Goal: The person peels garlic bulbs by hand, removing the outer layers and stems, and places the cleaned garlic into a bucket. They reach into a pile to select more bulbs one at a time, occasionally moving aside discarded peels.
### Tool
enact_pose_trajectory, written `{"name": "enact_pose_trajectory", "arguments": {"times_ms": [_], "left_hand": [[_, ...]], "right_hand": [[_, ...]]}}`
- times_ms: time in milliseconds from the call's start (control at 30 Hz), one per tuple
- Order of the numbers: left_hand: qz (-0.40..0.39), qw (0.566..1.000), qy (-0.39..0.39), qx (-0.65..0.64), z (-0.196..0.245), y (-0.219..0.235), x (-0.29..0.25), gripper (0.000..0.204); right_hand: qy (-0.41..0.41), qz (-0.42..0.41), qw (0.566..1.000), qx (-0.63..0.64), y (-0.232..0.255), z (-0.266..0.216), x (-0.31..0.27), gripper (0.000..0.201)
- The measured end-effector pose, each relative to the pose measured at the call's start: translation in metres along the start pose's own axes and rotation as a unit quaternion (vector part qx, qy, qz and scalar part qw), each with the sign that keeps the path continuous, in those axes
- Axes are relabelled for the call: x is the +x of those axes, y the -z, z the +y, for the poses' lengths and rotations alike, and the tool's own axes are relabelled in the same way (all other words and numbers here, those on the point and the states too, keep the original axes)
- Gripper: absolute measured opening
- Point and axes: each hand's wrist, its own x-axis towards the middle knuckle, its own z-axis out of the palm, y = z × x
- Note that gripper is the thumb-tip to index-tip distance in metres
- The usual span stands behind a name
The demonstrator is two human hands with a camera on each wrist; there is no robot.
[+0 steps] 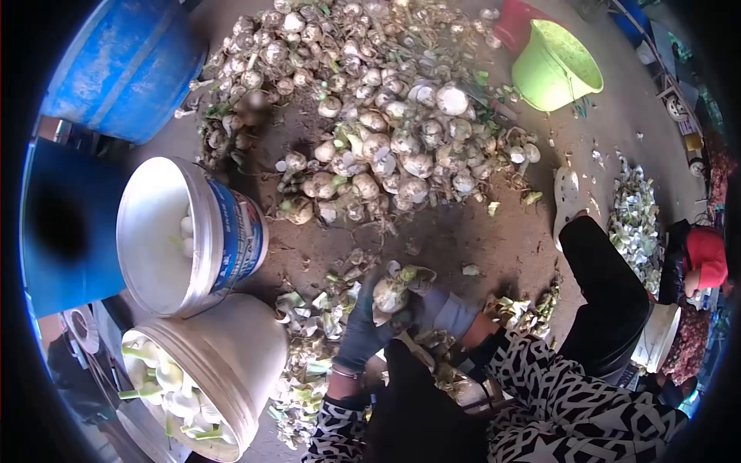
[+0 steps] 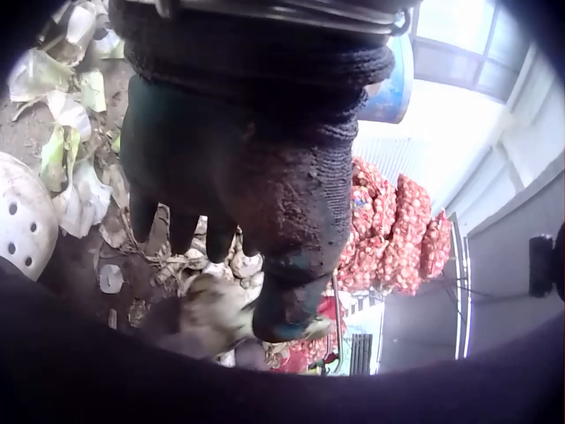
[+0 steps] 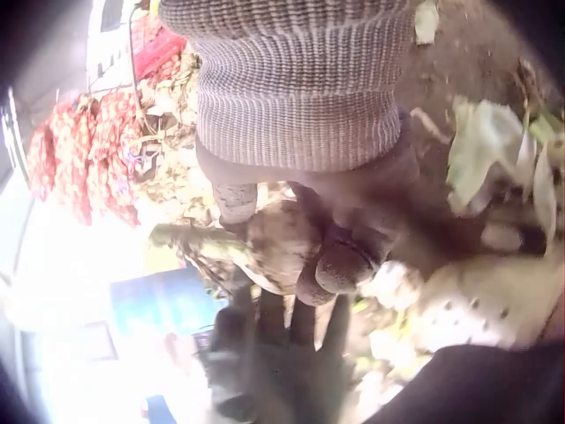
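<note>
A garlic bulb (image 1: 390, 295) with a stalk and dirty outer skin is held low between the two gloved hands. My right hand (image 3: 327, 212), in a grey glove with a ribbed cuff, grips the bulb, fingers curled on one side and thumb on the other. Below the bulb in the right wrist view is my left hand (image 3: 291, 371), dark-gloved, its fingers spread and reaching up to the bulb's underside. In the left wrist view the bulb (image 2: 212, 314) is blurred beside the left hand's fingers and thumb. Leaf scraps (image 1: 328, 316) lie around both hands.
A large heap of untrimmed garlic (image 1: 401, 139) covers the ground ahead. To the left stand a white bucket (image 1: 166, 231) with a few bulbs inside and a tilted bucket (image 1: 247, 363) of peeled, green-stalked bulbs. A lime bucket (image 1: 548, 73) stands beyond; filled red mesh bags (image 2: 406, 230) are nearby.
</note>
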Motion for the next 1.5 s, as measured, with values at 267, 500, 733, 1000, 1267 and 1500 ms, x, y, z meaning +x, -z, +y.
{"name": "enact_pose_trajectory", "arguments": {"times_ms": [267,500,733,1000,1267,1500], "left_hand": [[0.117,0.951,-0.049,0.283,0.06,0.015,0.018,0.079],[0.117,0.988,-0.038,0.095,0.053,0.014,0.01,0.084],[0.111,0.901,0.244,-0.342,-0.02,0.027,0.01,0.056],[0.185,0.973,0.108,0.089,0.071,0.05,0.009,0.037],[0.124,0.922,0.169,-0.326,0.062,0.021,-0.02,0.044],[0.091,0.835,0.094,-0.535,0.077,0.021,-0.014,0.029]], "right_hand": [[0.297,0.171,0.716,-0.608,-0.107,-0.04,-0.032,0.035],[0.361,0.097,0.696,-0.613,-0.118,-0.043,-0.035,0.024],[0.145,-0.02,0.813,-0.563,-0.11,-0.057,-0.046,0.022],[0.021,-0.056,0.956,-0.288,-0.088,-0.03,-0.016,0.025],[0.128,-0.135,0.945,-0.269,-0.054,-0.008,-0.003,0.031],[0.02,0.07,0.981,-0.178,0.017,-0.05,-0.081,0.039]]}}
